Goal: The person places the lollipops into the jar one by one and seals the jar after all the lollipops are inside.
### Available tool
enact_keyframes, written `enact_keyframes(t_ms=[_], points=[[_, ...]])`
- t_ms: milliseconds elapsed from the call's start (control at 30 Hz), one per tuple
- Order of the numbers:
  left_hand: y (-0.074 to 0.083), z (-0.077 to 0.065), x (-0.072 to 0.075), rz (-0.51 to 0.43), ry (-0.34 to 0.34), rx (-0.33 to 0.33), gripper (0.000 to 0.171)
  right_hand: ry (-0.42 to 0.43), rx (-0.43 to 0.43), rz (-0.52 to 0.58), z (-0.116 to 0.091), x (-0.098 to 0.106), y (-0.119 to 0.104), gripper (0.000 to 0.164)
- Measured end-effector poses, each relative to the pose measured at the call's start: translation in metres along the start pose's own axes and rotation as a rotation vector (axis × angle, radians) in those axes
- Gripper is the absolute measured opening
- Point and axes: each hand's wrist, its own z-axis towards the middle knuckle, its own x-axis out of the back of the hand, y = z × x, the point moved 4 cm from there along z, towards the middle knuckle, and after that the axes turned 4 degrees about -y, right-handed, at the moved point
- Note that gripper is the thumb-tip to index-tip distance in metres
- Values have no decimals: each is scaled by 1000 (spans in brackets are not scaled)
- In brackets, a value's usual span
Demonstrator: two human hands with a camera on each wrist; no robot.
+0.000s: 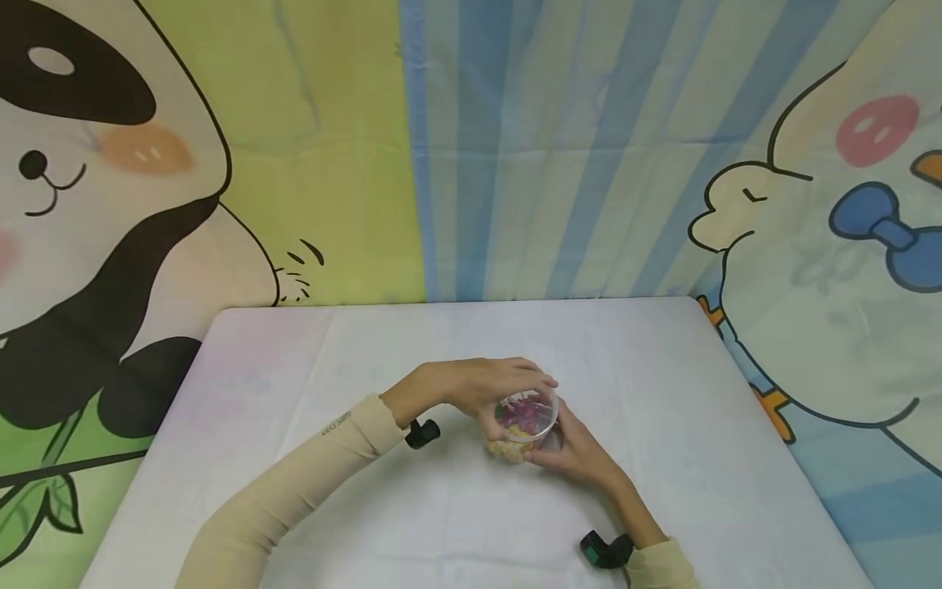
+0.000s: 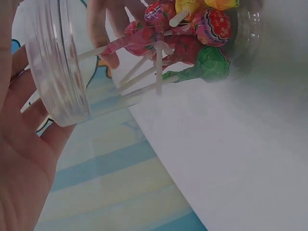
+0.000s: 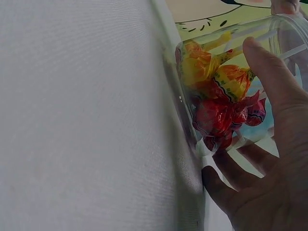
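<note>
A clear plastic jar (image 1: 535, 419) with a clear lid (image 2: 55, 72) is between both hands at the middle of the table. Inside it are several wrapped lollipops (image 3: 216, 108), red, yellow and green, with white sticks pointing toward the lid. My left hand (image 1: 482, 388) grips the lid from above, its fingers and thumb spread round the rim. Lower down, my right hand (image 1: 577, 450) holds the jar's body, thumb on one side and fingers on the other. The jar's base is right at the tabletop in the right wrist view.
A white cloth covers the table (image 1: 353, 523), whose far edge meets a striped, cartoon-printed curtain (image 1: 530, 164). Black wrist cameras sit by the left wrist (image 1: 423, 434) and right wrist (image 1: 605, 550). Beige sleeves cover both forearms.
</note>
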Motion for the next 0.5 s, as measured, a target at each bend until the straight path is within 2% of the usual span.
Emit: enact_keyframes(t_ms=[133, 333, 433, 500], points=[[-2, 0, 0, -29, -1, -31, 82, 42, 40, -56, 4, 1, -9, 106], [-4, 1, 0, -87, -36, -45, 90, 69, 79, -100, 7, 4, -9, 98], [-5, -4, -3, -42, -14, -3, 89, 37, 84, -101, 8, 2, -5, 99], [-6, -10, -8, -28, 54, 60, 92, 8, 67, -121, 6, 2, -6, 107]])
